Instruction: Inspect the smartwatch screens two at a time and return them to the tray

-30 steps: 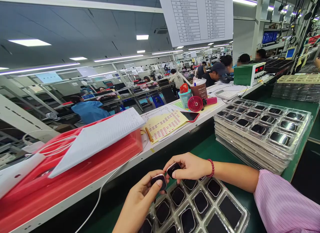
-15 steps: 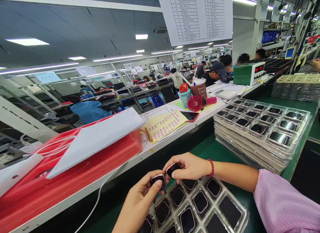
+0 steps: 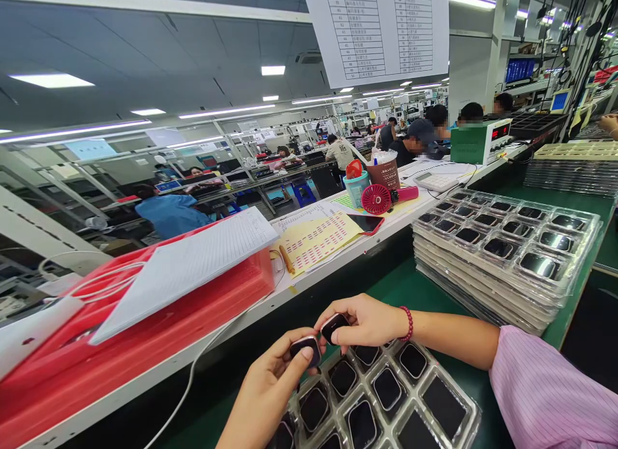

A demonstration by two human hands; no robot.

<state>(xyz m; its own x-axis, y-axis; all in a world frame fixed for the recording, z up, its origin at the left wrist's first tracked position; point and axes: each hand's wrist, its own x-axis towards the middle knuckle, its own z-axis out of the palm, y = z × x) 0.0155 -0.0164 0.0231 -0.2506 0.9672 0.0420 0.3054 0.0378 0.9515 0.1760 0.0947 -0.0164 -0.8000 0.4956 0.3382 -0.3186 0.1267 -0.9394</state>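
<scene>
Between thumb and fingers, my left hand point(image 3: 270, 384) grips a square, dark-faced smartwatch body point(image 3: 306, 351) with rounded corners. Close beside it, my right hand point(image 3: 364, 321) pinches a second smartwatch body point(image 3: 334, 327), tilted, its dark face partly covered by the fingers. The two pieces are side by side; whether they touch I cannot tell. Below both hands lies a clear plastic tray point(image 3: 419, 391) with several similar watch bodies in its pockets, and some pockets hold none. My left hand hides the tray's far left corner.
A tall stack of filled trays point(image 3: 487, 269) stands right on the green bench, with more trays point(image 3: 570, 172) behind. A white shelf point(image 3: 290, 293) runs along the back, bearing a red bin point(image 3: 193, 307), a pink fan point(image 3: 376, 199), a phone point(image 3: 371, 224) and a green power supply point(image 3: 467, 145). Co-workers sit beyond.
Both hands and the two watch bodies stay in practically the same place. In the background, a person in a light shirt has shifted slightly.
</scene>
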